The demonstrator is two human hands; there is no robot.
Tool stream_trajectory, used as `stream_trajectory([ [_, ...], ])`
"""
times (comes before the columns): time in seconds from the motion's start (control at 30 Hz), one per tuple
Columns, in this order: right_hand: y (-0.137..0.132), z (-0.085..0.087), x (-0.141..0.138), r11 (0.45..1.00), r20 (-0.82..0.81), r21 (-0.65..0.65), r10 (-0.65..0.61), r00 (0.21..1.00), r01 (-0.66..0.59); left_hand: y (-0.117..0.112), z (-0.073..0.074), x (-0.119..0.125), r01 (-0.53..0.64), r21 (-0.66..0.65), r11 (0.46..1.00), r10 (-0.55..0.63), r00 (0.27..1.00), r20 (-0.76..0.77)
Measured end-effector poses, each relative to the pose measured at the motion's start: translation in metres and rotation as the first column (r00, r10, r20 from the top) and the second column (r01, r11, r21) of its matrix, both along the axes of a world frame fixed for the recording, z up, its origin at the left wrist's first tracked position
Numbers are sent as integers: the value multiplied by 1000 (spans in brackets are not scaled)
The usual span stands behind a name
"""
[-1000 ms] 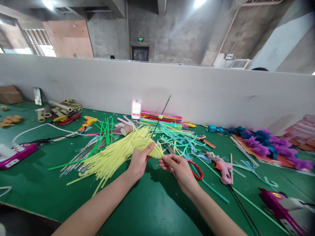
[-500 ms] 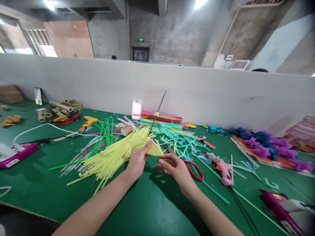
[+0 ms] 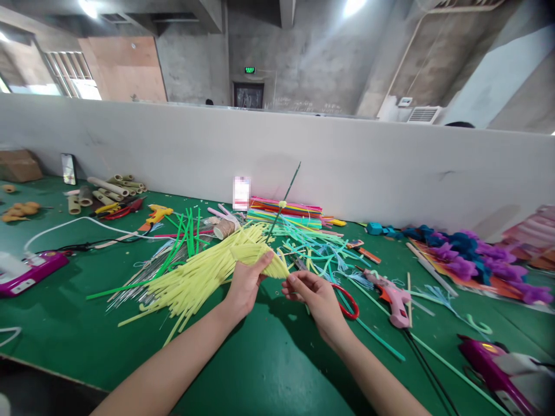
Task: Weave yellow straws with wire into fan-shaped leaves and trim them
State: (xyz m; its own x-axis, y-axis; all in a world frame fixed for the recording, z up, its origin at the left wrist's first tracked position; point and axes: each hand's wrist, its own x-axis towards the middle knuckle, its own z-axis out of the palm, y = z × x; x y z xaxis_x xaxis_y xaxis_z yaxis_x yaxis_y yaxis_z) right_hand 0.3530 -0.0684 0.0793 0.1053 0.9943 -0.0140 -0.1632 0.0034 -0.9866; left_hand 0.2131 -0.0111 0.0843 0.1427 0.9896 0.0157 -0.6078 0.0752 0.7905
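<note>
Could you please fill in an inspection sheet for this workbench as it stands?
Surface: green matt table, strewn with craft material across its far half.
Job's things: bundle of yellow fuzzy wire stems, held at the edge of the loose yellow pile; a thin dark green stick rises behind it.
Clutter: red-handled scissors, pink glue gun, yellow glue gun, cardboard tubes, blue and purple fluffy flowers.
Grips: left hand closed round the bundle; right hand pinches its tip.
Cables: white cable to a magenta box; black cable from the pink gun.
Surroundings: grey partition wall; concrete hall beyond.
</note>
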Motion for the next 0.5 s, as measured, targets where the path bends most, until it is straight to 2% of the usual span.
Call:
stream_trajectory([
  [0.33,0,1,0,999,44,32,-19,999,18,3,-5,1,23,-8,1000,-23,1000,6],
  [0.5,1,-1,1,1000,12,9,-14,1000,14,3,-4,0,33,2,999,-33,999,5],
])
